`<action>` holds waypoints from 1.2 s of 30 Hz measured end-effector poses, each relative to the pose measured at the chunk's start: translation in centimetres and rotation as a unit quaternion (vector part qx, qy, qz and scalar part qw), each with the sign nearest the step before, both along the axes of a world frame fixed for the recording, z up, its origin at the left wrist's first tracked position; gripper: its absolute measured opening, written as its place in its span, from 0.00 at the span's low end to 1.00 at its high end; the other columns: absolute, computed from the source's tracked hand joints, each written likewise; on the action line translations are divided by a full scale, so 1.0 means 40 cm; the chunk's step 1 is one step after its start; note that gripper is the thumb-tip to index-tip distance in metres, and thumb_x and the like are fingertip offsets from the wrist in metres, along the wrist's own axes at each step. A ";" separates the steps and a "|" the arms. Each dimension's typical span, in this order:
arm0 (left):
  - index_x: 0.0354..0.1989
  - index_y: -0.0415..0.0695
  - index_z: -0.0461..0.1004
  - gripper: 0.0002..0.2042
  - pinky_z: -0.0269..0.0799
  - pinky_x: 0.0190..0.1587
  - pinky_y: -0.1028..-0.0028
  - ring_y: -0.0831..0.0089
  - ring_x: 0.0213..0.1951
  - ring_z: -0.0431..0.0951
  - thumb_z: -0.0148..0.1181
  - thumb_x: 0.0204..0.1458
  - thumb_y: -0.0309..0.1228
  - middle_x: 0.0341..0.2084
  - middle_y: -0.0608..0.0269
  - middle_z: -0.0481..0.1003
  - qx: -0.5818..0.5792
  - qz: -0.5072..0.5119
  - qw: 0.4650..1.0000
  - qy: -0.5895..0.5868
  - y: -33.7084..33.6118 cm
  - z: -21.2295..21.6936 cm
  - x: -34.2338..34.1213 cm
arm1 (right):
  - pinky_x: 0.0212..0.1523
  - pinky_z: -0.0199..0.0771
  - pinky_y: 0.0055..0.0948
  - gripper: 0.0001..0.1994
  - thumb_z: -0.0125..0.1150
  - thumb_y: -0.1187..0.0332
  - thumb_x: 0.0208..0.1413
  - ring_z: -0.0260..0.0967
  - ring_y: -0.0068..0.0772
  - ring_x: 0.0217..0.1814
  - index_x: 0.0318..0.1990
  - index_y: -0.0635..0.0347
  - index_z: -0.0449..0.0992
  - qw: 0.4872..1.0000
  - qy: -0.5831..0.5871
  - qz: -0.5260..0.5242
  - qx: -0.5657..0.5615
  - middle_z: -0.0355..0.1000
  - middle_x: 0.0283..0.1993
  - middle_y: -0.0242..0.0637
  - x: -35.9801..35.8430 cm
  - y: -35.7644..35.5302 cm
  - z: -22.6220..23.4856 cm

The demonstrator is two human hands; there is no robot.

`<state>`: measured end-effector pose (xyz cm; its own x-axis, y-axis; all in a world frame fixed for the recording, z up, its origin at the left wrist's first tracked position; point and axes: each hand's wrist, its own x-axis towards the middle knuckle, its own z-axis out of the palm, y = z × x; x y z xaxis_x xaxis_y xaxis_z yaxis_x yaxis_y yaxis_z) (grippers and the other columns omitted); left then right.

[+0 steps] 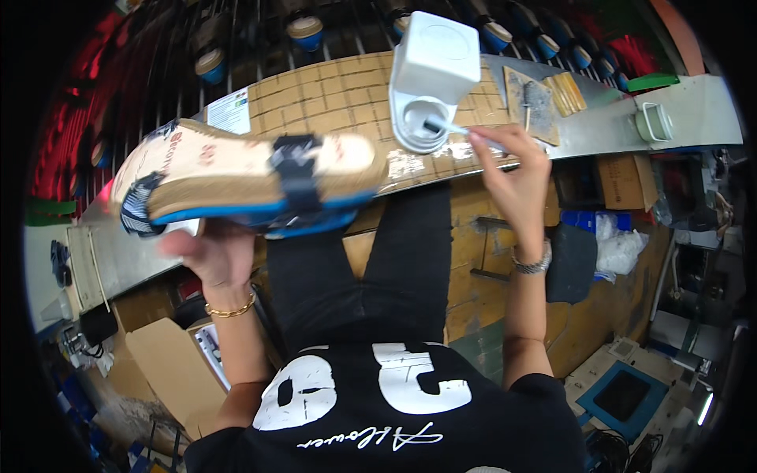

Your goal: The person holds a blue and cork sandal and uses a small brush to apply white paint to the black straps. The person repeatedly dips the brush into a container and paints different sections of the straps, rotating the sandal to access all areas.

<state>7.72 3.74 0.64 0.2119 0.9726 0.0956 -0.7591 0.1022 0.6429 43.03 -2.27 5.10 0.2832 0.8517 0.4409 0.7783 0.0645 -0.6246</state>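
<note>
My left hand (225, 256) holds up a shoe bottom on a blue last (236, 173), its fingers partly hidden beneath and the thumb smeared by motion. The beige underside faces up. A black strap (296, 177) wraps across its middle, and dark patterned material covers its left end. Between the pinched fingers of my right hand (516, 162) is a thin brush (457, 128) with a pale blue handle. Its dark tip reaches into the round cup of a white dispenser (436, 59), over the workbench.
A grid-marked brown sheet (315, 94) covers the workbench. Right of the dispenser lie a stained board (532, 106) and a yellowish block (565, 94). Behind runs a rack with several blue lasts (304, 33). An open cardboard box (177, 370) stands below at left.
</note>
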 end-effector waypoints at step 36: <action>0.48 0.31 0.75 0.53 0.75 0.46 0.70 0.69 0.43 0.81 0.34 0.51 0.79 0.40 0.52 0.81 0.104 -0.119 0.948 0.276 -0.089 0.163 0.173 | 0.42 0.63 0.23 0.11 0.70 0.83 0.46 0.66 0.27 0.38 0.39 0.65 0.85 0.970 0.018 0.155 0.188 0.71 0.35 0.36 -0.231 -0.002 0.216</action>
